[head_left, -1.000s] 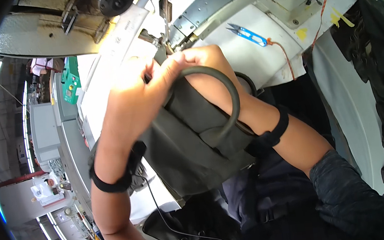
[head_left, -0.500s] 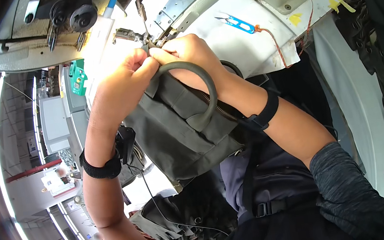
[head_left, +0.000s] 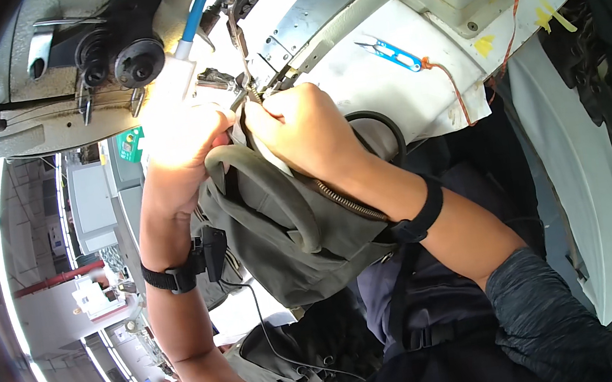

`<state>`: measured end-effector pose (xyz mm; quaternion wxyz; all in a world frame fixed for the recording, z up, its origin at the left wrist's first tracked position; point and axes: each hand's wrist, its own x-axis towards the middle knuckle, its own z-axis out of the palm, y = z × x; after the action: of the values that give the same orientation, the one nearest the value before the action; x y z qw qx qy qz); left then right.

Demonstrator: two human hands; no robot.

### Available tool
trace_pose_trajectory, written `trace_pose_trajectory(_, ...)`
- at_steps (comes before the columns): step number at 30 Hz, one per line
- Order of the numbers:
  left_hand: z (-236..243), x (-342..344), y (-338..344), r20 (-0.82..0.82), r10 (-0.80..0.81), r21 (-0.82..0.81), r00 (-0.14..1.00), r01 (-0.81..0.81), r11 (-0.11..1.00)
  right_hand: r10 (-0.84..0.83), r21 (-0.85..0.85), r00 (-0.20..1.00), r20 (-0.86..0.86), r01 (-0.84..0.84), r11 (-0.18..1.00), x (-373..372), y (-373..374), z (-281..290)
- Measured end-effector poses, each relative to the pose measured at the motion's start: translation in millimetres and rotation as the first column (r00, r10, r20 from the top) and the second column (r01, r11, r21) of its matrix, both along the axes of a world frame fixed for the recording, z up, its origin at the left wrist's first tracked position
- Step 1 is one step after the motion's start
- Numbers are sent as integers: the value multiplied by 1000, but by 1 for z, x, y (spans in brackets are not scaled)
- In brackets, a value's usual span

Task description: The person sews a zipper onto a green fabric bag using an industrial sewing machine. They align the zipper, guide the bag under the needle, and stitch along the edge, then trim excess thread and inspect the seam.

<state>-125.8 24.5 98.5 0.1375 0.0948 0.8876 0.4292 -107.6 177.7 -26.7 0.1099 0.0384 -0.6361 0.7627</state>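
Black forearm straps (head_left: 178, 280), thin black cable (head_left: 261, 320), dark, apparently heathered sleeve (head_left: 549, 306)

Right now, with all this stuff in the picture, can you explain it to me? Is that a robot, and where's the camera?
No robot here! These are a person's own bare hands. The camera sits on their head and looks down; its very wide lens makes straight things look bent.

The left hand and right hand hold the top edge of a grey-green cloth bag, though the fingertips are partly hidden. The bag has a thick rounded handle and a brass-coloured zipper.

The big pale metal machine looks like a sewing machine. On the flat white work surface lie small blue thread snips, tied to an orange-red cord.

Each forearm wears a black strap.
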Motion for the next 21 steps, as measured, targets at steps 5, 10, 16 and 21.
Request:
trace_pose_trajectory(5, 7, 6, 14, 215, 190, 179, 958, -230, 957, 124, 96, 992, -11, -122, 988, -5, 15, -4)
trace_pose_trajectory(10, -6, 13, 33, -36, -26, -192, 999, 19, 981, 189, -8, 982, -4, -189, 982, -8, 13, -22)
trace_pose_trajectory(16, -25, 13, 1, -405, -59, -191, 912, -22, 981, 191, -226, 980, -63, -200, 953, 7, 13, -19)
trace_pose_trajectory(21, -36, 13, 4, -265, 99, -101, 959, -129, 986, 119, -241, 978, -169, -158, 958, 8, 13, -23)
